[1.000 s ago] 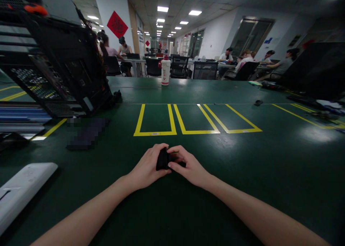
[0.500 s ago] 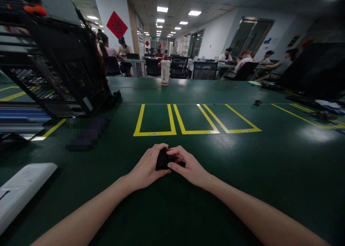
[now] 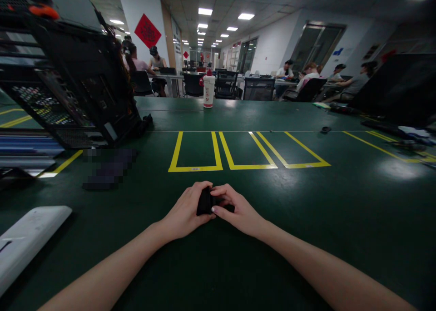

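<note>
The left hand [image 3: 185,213] and right hand [image 3: 238,211] both grasp a small black object [image 3: 204,201], low on the counter [image 3: 306,202] just before the yellow rectangle [image 3: 195,151]. It seems light and rigid; its two ends give the best hold.

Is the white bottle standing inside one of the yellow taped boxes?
No, the white bottle stands well beyond the yellow taped boxes.

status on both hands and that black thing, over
Left hand and right hand both shut on small black object. Yellow tape boxes beyond, apart.
</note>
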`<state>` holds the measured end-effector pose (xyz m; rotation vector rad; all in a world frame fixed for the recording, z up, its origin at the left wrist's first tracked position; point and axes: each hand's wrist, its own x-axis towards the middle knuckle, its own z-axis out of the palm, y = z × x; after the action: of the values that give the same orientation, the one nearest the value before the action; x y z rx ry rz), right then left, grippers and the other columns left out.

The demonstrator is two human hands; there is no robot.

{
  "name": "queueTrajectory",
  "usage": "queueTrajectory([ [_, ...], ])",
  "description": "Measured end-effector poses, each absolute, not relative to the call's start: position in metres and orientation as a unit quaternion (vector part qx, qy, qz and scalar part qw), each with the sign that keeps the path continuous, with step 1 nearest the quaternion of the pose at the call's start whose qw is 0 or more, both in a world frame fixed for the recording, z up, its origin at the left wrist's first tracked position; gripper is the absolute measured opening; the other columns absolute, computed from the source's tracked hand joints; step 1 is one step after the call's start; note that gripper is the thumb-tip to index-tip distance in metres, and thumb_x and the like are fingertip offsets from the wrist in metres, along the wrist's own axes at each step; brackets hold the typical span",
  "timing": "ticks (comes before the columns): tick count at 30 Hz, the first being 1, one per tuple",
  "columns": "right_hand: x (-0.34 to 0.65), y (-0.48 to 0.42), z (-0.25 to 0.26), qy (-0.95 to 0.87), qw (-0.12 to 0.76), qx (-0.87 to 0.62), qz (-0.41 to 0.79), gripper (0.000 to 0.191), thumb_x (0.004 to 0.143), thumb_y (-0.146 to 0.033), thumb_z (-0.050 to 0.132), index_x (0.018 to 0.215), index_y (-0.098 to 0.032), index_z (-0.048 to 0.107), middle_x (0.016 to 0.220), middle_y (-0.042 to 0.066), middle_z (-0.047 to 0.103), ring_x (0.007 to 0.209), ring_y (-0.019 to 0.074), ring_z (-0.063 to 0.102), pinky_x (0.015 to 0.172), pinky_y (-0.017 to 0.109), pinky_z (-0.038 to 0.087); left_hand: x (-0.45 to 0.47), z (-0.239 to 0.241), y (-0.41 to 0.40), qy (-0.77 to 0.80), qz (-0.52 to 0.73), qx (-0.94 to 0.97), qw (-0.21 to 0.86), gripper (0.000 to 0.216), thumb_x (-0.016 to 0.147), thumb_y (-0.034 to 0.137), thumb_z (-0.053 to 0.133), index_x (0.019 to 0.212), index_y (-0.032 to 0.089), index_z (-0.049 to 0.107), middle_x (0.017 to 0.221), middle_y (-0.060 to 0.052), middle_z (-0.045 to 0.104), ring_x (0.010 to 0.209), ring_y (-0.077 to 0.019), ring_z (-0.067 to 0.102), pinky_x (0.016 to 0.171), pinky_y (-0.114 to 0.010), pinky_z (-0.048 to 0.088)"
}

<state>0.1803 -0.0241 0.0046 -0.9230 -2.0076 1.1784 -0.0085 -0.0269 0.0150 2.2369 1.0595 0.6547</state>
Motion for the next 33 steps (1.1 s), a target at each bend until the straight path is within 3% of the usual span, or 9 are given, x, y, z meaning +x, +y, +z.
queueTrajectory([
  [4, 0.1799, -0.0238, 0.0044, -0.757, 0.314, -0.356, 0.449, 0.025, 0.080, -0.019, 0.050, 0.104, -0.025, 0.045, 0.108, 0.002, 0.046, 0.099, 0.0156, 0.051, 0.082, 0.035, 0.048, -0.0084, 0.0160, -0.0271, 0.399, 0.245, 0.836, 0.286, 0.056, 0.075, 0.024, 0.060, 0.121, 0.027, 0.028, 0.121, -0.007, 0.042, 0.112, -0.0265, 0.043, 0.092, -0.048, 0.038],
  [10, 0.1795, -0.0229, 0.0051, -0.753, 0.302, -0.367, 0.455, 0.036, 0.080, -0.020, 0.051, 0.114, -0.025, 0.040, 0.114, 0.004, 0.046, 0.105, 0.0183, 0.048, 0.086, 0.038, 0.046, -0.0088, 0.0158, -0.0271, 0.394, 0.245, 0.837, 0.289, 0.057, 0.075, 0.023, 0.060, 0.121, 0.027, 0.028, 0.120, -0.007, 0.043, 0.112, -0.0247, 0.044, 0.093, -0.045, 0.038],
  [15, 0.1813, -0.0237, 0.0037, -0.763, 0.315, -0.347, 0.446, 0.037, 0.076, -0.016, 0.055, 0.109, -0.025, 0.042, 0.112, 0.003, 0.045, 0.104, 0.0174, 0.048, 0.084, 0.036, 0.047, -0.0091, 0.0140, -0.0268, 0.401, 0.243, 0.836, 0.286, 0.055, 0.076, 0.024, 0.059, 0.121, 0.027, 0.028, 0.121, -0.007, 0.042, 0.111, -0.0247, 0.044, 0.091, -0.044, 0.039],
  [22, 0.1795, -0.0224, 0.0015, -0.760, 0.324, -0.345, 0.445, 0.025, 0.079, -0.018, 0.052, 0.103, -0.024, 0.046, 0.108, 0.003, 0.045, 0.098, 0.0157, 0.051, 0.081, 0.034, 0.049, -0.0081, 0.0145, -0.0260, 0.402, 0.245, 0.835, 0.284, 0.056, 0.074, 0.024, 0.061, 0.120, 0.026, 0.028, 0.120, -0.007, 0.043, 0.109, -0.0246, 0.045, 0.090, -0.044, 0.040],
  [28, 0.1794, -0.0231, 0.0033, -0.761, 0.311, -0.363, 0.438, 0.039, 0.078, -0.018, 0.053, 0.113, -0.025, 0.040, 0.111, 0.004, 0.046, 0.103, 0.0171, 0.048, 0.082, 0.035, 0.048, -0.0076, 0.0167, -0.0270, 0.405, 0.239, 0.833, 0.292, 0.056, 0.075, 0.023, 0.061, 0.120, 0.026, 0.029, 0.118, -0.006, 0.044, 0.107, -0.0232, 0.046, 0.090, -0.042, 0.040],
  [33, 0.1813, -0.0247, 0.0019, -0.776, 0.328, -0.338, 0.419, 0.038, 0.073, -0.010, 0.055, 0.107, -0.023, 0.043, 0.111, 0.004, 0.043, 0.101, 0.0165, 0.048, 0.081, 0.033, 0.049, -0.0072, 0.0163, -0.0269, 0.403, 0.246, 0.831, 0.293, 0.054, 0.075, 0.024, 0.060, 0.120, 0.026, 0.029, 0.118, -0.006, 0.043, 0.108, -0.0231, 0.045, 0.090, -0.041, 0.040],
])
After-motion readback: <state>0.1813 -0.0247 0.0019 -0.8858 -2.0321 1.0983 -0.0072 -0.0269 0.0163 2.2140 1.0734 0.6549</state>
